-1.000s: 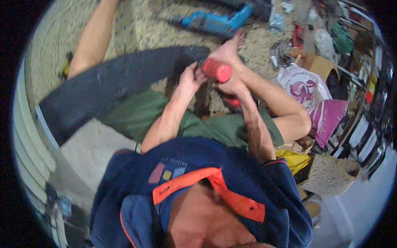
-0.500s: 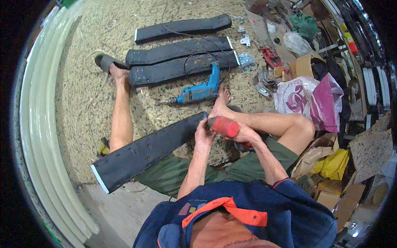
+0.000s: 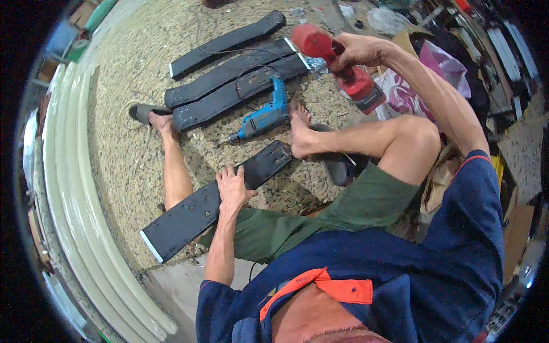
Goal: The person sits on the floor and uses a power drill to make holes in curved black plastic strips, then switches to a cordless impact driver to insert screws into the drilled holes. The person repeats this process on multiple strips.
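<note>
My left hand point(image 3: 231, 187) lies spread on a long black upholstered panel point(image 3: 186, 217), which slants across my lap and has a white end. Several small holes or fittings dot the panel's upper face. Raised at the upper right, my right hand point(image 3: 361, 50) is wrapped round the handle of a red cordless drill point(image 3: 358, 83). Its battery end hangs over the floor, well apart from the panel. A blue corded drill point(image 3: 264, 117) lies on the floor beside my bare foot, its bit pointing left.
Beyond the blue drill lie three more black panels point(image 3: 229, 46) with white ends. Long plastic-wrapped pale lengths point(image 3: 74, 171) run along the left. At right are a white and purple bag point(image 3: 446, 71), cardboard and clutter. A dark slipper point(image 3: 337, 170) lies near my knee.
My right hand has lifted the red drill off the panel's far end and swung it up and right. My left hand has moved from that end to the panel's middle. The view has shifted.
</note>
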Motion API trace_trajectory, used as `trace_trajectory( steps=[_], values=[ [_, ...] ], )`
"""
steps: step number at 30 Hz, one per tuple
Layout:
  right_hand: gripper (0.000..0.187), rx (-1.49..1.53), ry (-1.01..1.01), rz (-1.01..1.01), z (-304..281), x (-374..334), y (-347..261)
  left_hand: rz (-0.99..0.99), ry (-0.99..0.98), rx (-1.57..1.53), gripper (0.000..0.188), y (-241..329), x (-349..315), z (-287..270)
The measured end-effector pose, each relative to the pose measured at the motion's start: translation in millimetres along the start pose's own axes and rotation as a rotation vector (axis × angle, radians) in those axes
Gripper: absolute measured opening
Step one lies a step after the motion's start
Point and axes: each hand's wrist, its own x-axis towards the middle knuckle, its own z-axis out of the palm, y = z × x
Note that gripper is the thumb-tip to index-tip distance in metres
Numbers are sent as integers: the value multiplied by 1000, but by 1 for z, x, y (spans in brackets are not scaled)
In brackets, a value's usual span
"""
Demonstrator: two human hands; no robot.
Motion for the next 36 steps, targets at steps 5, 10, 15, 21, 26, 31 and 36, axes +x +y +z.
trace_trajectory(
  steps=[5, 10, 15, 21, 26, 31, 36],
  values=[
    [50, -683, 112, 10, 9, 68, 83, -24, -40, 146, 112, 0, -1, 12],
    [37, -821, 86, 168, 62, 114, 195, 39, 26, 188, 109, -8, 5, 9],
    [28, -828, 86, 265, 93, 120, 251, 28, -154, 89, 108, -7, 18, -9],
    [37, -888, -16, 230, 88, 122, 242, 14, -255, 98, 110, -3, 31, -22],
    [72, -593, 385, -178, 60, 194, 170, 16, -344, 83, 111, -5, 39, -35],
    [117, -661, 622, -334, 70, 313, 111, -10, -418, -41, 110, -6, 48, -81],
    [97, -533, 574, -193, 70, 358, 96, -4, -307, -116, 110, -19, 62, -155]
  ],
)
